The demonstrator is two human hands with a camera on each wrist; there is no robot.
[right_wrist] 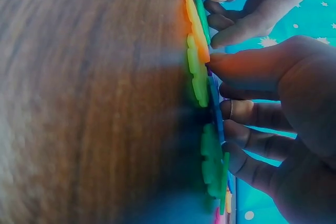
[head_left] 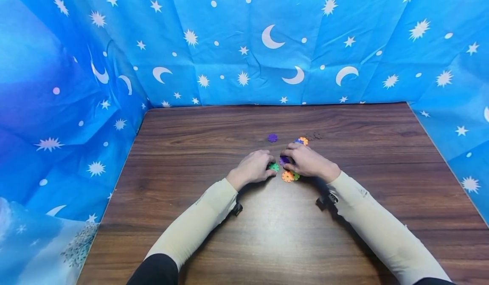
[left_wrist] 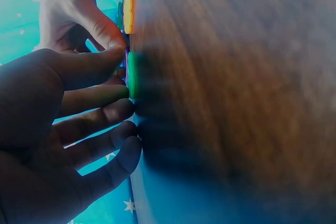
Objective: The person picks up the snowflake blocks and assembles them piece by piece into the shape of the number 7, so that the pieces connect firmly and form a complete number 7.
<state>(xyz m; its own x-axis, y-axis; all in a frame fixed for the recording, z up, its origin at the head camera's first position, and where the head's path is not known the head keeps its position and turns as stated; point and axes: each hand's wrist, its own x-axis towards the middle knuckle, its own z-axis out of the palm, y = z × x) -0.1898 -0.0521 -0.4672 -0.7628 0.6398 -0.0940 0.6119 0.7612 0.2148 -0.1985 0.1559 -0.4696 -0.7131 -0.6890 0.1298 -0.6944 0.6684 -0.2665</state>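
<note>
My left hand (head_left: 254,166) pinches a green notched plastic disc (head_left: 274,167) between thumb and index finger, at the table's surface. Its other fingers spread loosely beside the disc in the left wrist view. Just to the right, my right hand (head_left: 307,161) has a purple notched disc (head_left: 283,161) between thumb and fingertips, mostly covered by them. The two discs lie close together. Nearest to the right thumb, an orange disc (head_left: 288,176) overlaps a yellow-green one (head_left: 296,176). Another green disc (right_wrist: 211,161) shows under the right hand in the right wrist view.
A separate purple disc (head_left: 272,138) lies farther back on the brown wooden table (head_left: 198,132). Beyond the right hand are an orange disc (head_left: 303,141), a blue one (head_left: 298,141) and a dark brown one (head_left: 318,136). Blue star-and-moon cloth (head_left: 229,43) hangs behind and at the sides.
</note>
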